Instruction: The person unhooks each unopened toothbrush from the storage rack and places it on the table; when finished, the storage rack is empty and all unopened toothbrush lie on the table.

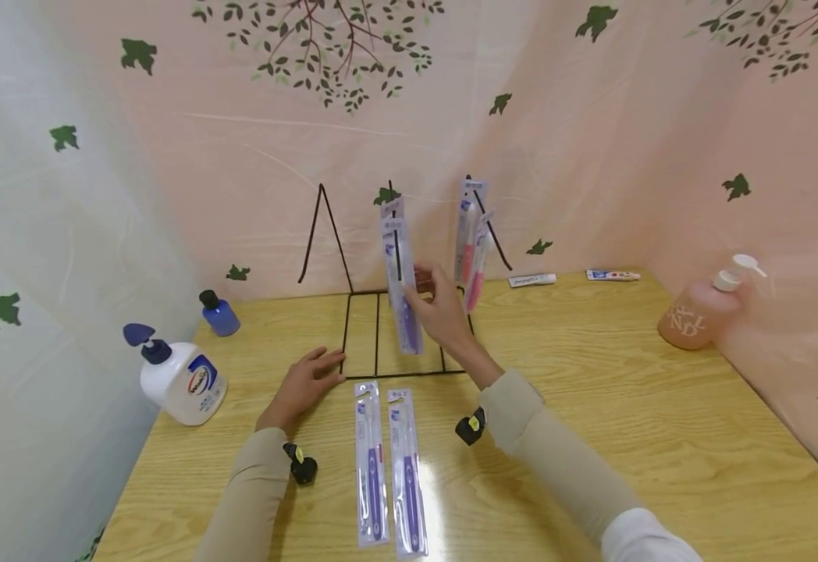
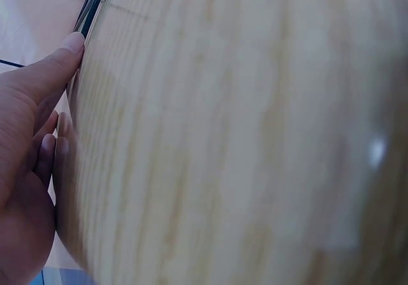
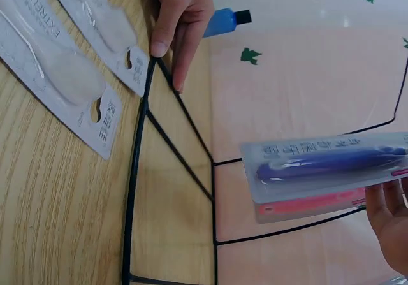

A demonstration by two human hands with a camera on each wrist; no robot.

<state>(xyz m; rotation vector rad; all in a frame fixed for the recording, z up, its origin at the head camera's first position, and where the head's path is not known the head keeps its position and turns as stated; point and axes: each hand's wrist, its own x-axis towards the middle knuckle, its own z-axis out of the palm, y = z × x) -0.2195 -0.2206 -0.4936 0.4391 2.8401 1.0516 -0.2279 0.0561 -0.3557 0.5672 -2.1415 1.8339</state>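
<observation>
A black wire rack (image 1: 377, 336) stands against the backdrop, with three upright prongs. My right hand (image 1: 444, 311) pinches the edge of a packaged purple toothbrush (image 1: 409, 332) at the middle prong, thumb in front and fingers behind. Another pack (image 1: 392, 207) hangs behind it, and the right wrist view shows a pink toothbrush (image 3: 312, 203) there. On the right prong hang packaged pink toothbrushes (image 1: 476, 277). My left hand (image 1: 304, 384) rests at the rack's front left corner, fingers extended and touching the wire. Two packaged purple toothbrushes (image 1: 371, 468) lie on the table before the rack.
On the left stand a white pump bottle (image 1: 187, 382) and a blue bottle with a black cap (image 1: 221, 315). Two small toothpaste tubes (image 1: 531, 280) lie along the back edge. A pinkish pump bottle (image 1: 693, 312) stands at the right edge of the wooden table (image 1: 592, 406).
</observation>
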